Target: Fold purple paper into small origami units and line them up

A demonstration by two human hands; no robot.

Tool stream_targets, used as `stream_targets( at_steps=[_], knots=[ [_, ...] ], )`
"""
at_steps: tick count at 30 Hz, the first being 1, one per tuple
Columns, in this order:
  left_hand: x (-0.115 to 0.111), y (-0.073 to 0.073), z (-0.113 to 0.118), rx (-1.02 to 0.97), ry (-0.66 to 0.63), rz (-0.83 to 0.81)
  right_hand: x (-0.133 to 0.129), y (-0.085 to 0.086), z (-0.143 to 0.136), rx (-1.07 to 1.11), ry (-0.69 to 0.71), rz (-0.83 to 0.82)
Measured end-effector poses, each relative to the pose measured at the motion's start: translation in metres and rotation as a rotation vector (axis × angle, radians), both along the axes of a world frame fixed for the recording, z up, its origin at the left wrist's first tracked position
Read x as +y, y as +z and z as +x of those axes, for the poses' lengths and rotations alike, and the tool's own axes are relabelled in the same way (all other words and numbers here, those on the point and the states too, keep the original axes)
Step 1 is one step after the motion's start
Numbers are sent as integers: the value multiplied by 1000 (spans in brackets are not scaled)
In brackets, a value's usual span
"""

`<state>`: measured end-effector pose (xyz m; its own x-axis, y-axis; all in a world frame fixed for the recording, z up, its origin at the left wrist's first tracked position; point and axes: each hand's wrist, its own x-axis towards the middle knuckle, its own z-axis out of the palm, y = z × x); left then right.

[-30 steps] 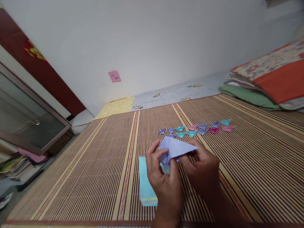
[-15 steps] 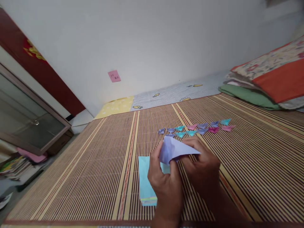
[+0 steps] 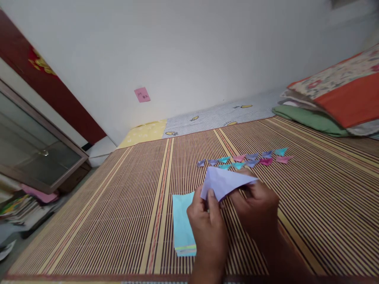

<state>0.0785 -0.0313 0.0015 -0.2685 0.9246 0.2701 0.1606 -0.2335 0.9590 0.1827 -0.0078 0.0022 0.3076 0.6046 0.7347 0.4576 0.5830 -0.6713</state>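
A folded sheet of lavender paper is held up between both hands, with a peak at its upper left and a long point toward the right. My left hand pinches its left part, thumb on the near face. My right hand is closed on the right part, its fingers partly behind and under the paper. Below and left, partly covered by my left hand, lies a stack of coloured paper with a light blue sheet on top. Beyond the hands are two rows of small folded paper shapes in blue, turquoise and pink.
Everything lies on a striped bamboo mat. Folded bedding is piled at the right. A pink note is stuck to the white wall. At the left stand a glass-doored cabinet and a pile of books.
The lavender paper has turned and opened flatter toward me, its right point shifting right. My right hand has moved slightly right, and my left thumb now presses higher on the paper.
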Motion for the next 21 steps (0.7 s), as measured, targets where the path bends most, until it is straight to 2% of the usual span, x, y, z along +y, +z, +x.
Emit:
stream_targets(
  at_steps=[3, 6, 10, 13, 16, 19, 21],
  knots=[
    [4, -1, -9, 259, -18, 90, -1, 1, -1, -137, 37, 96],
    [4, 3, -12, 299, -30, 145, -2, 0, -2, -133, 78, 84],
    [1, 10, -10, 153, 0, 125, -4, 0, -1, -24, 151, 1],
    [0, 11, -10, 8, 48, 60, -4, 0, -1, 130, 306, -111],
    [0, 11, -10, -26, 87, 24, -1, -2, -5, 304, 435, -216],
    [0, 11, -10, -46, 85, 30, 1, -6, -10, 402, 436, -254],
    [0, 12, -9, -98, 64, 27, 2, -6, -10, 386, 411, -246]
  ],
)
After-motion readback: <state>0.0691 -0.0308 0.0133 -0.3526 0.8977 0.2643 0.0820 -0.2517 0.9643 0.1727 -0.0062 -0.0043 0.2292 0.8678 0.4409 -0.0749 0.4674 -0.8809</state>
